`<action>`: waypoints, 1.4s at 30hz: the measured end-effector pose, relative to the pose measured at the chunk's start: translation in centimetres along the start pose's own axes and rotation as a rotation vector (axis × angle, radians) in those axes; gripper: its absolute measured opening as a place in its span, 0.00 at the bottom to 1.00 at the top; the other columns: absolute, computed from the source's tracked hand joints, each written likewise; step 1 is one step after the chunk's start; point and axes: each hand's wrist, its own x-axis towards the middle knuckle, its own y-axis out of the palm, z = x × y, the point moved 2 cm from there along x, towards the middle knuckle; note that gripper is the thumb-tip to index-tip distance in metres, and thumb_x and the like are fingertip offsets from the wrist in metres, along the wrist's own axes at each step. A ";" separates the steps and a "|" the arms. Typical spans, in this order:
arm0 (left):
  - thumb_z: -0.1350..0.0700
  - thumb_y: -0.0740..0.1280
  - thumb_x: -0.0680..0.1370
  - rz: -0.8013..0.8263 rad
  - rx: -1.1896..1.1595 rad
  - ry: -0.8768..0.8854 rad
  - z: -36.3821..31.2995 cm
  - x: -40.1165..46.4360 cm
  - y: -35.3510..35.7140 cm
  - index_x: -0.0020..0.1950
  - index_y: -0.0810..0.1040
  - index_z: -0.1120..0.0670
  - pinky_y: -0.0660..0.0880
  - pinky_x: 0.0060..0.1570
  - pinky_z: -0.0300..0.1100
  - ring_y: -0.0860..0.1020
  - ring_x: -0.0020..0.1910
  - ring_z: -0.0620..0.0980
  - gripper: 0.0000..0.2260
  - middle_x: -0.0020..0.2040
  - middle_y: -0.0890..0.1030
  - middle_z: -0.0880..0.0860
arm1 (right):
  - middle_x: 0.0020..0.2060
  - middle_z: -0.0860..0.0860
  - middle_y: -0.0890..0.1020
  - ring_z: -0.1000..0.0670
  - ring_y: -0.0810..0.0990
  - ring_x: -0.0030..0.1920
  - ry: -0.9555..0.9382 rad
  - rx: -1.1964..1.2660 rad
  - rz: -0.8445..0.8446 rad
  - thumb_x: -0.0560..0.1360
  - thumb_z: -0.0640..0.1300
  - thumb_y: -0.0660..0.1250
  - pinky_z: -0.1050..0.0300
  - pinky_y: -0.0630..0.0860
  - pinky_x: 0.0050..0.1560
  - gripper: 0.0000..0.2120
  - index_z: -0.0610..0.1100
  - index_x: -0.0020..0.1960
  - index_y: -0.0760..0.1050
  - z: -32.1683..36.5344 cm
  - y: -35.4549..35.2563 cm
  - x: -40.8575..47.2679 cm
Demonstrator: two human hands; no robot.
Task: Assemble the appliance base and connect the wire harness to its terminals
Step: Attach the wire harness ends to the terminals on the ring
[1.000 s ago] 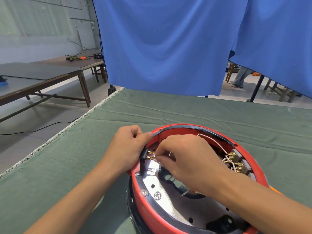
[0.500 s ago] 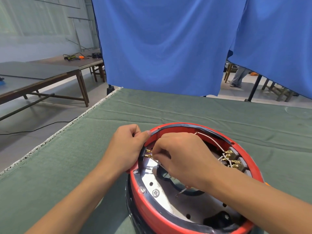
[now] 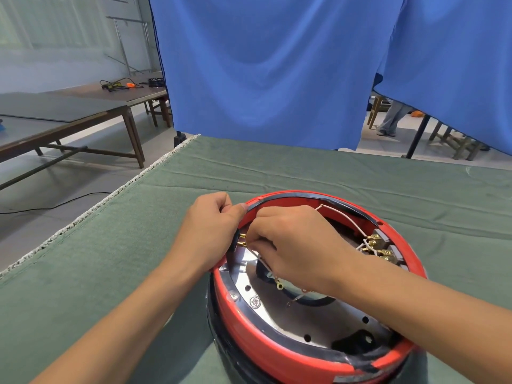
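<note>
Green cloth (image 3: 249, 173) carries the appliance base (image 3: 277, 353). We brace its left rim with our left hand (image 3: 210, 231), thumb curled over; our right hand (image 3: 293, 245) pinches the wire harness (image 3: 263, 261) at the brass terminals (image 3: 241, 239) inside that rim, steadying insertion.

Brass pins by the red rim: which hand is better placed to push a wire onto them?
Right. The right hand pinches the white wire beside the brass pins; the left hand grips the red rim, steadying it.
</note>
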 end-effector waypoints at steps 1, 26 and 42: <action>0.56 0.68 0.75 -0.003 0.005 0.000 0.0 0.0 0.0 0.27 0.60 0.52 0.60 0.29 0.44 0.61 0.25 0.48 0.21 0.19 0.62 0.45 | 0.45 0.46 0.82 0.41 0.79 0.46 -0.008 -0.014 0.005 0.75 0.40 0.63 0.45 0.75 0.44 0.08 0.41 0.48 0.81 0.1 0.0 0.1; 0.51 0.69 0.74 -0.033 0.046 -0.055 0.1 0.2 -0.2 0.25 0.62 0.53 0.65 0.32 0.45 0.67 0.26 0.53 0.22 0.19 0.66 0.47 | 0.46 0.51 0.81 0.44 0.80 0.47 -0.018 -0.141 -0.036 0.78 0.47 0.59 0.47 0.76 0.41 0.12 0.46 0.50 0.80 0.2 -0.1 -0.3; 0.33 0.67 0.67 0.311 0.361 -0.276 -0.6 0.4 -2.1 0.36 0.70 0.54 0.71 0.31 0.41 0.75 0.33 0.53 0.24 0.33 0.76 0.52 | 0.31 0.62 0.79 0.60 0.76 0.34 0.269 0.210 -0.296 0.72 0.44 0.71 0.54 0.75 0.40 0.04 0.51 0.40 0.81 -3.5 -2.4 -2.9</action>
